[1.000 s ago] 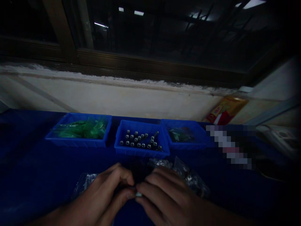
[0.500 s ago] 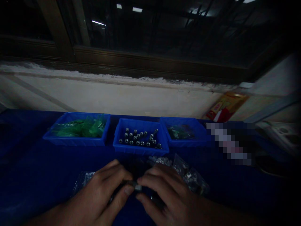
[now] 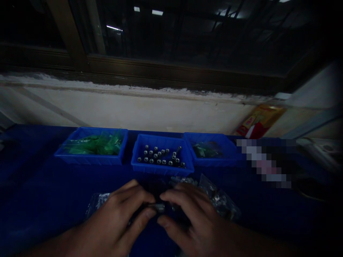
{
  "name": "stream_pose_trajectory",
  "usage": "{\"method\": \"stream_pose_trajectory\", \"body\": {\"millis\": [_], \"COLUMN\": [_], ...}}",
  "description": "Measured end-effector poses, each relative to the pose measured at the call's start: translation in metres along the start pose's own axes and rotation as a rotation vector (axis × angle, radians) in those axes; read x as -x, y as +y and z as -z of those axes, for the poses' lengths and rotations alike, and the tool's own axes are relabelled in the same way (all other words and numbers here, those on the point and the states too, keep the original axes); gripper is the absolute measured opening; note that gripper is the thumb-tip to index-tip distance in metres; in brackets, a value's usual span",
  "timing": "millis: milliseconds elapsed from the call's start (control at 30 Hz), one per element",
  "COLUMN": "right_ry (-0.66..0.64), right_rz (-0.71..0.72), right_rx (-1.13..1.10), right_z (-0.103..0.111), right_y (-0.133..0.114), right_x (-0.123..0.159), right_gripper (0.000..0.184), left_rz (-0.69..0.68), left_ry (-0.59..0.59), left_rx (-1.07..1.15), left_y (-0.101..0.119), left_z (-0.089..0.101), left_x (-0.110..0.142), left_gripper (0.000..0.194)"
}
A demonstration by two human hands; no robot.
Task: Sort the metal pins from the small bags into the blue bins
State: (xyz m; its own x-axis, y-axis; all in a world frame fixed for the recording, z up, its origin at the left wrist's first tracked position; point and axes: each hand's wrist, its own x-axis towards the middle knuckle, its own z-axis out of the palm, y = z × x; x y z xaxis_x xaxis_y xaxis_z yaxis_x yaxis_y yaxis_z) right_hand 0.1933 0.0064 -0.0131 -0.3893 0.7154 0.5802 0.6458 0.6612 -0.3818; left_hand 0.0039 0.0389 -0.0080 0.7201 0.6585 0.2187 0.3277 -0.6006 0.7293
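Observation:
My left hand (image 3: 125, 210) pinches a small metal cylindrical piece (image 3: 160, 207) between thumb and fingers, its pale end sticking out to the right. Facing that end is my right hand (image 3: 191, 214), with thumb and forefinger parted and a gap around the piece. Its other fingers are curled, and what lies under them is too dark to make out. Beyond the hands stands a blue bin (image 3: 162, 170) holding several upright metal cylinders with hollow tops (image 3: 155, 155). Clear plastic bags of small metal parts (image 3: 219, 200) lie beside my right hand, and another clear bag (image 3: 98, 202) lies behind my left.
To the left, a blue bin (image 3: 88, 159) contains green plastic bags (image 3: 99, 143). Another blue bin (image 3: 214, 162) on the right holds a few bagged parts. A red and yellow packet (image 3: 261, 121) leans against the wall behind the blue tabletop (image 3: 53, 185).
My right thumb and forefinger have spread apart and come off the metal piece, so more of its end shows. My left hand keeps its pinch. The view has shifted slightly.

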Motion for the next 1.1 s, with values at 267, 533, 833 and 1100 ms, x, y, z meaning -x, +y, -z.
{"method": "stream_pose_trajectory", "body": {"millis": [267,533,833,1100], "right_ry": [-0.15,-0.096,-0.085,-0.027], "right_rz": [0.149,0.08,0.144,0.023], "right_rx": [0.142,0.107,0.12,0.167], "right_z": [0.006,0.003,0.006,0.031], "right_y": [-0.002,0.001,-0.001,0.001], "right_x": [-0.001,-0.002,-0.003,-0.029], "right_gripper": [0.012,0.014,0.012,0.007], "left_rz": [-0.054,-0.012,-0.057,-0.019], "left_ry": [-0.054,0.018,-0.053,-0.008], "left_rx": [-0.051,-0.1,-0.082,-0.114], "left_y": [0.003,0.0,0.003,0.0], "left_z": [0.003,0.0,0.005,0.006], "left_x": [-0.002,0.003,-0.002,0.003], "left_gripper": [0.02,0.014,0.015,0.015]}}
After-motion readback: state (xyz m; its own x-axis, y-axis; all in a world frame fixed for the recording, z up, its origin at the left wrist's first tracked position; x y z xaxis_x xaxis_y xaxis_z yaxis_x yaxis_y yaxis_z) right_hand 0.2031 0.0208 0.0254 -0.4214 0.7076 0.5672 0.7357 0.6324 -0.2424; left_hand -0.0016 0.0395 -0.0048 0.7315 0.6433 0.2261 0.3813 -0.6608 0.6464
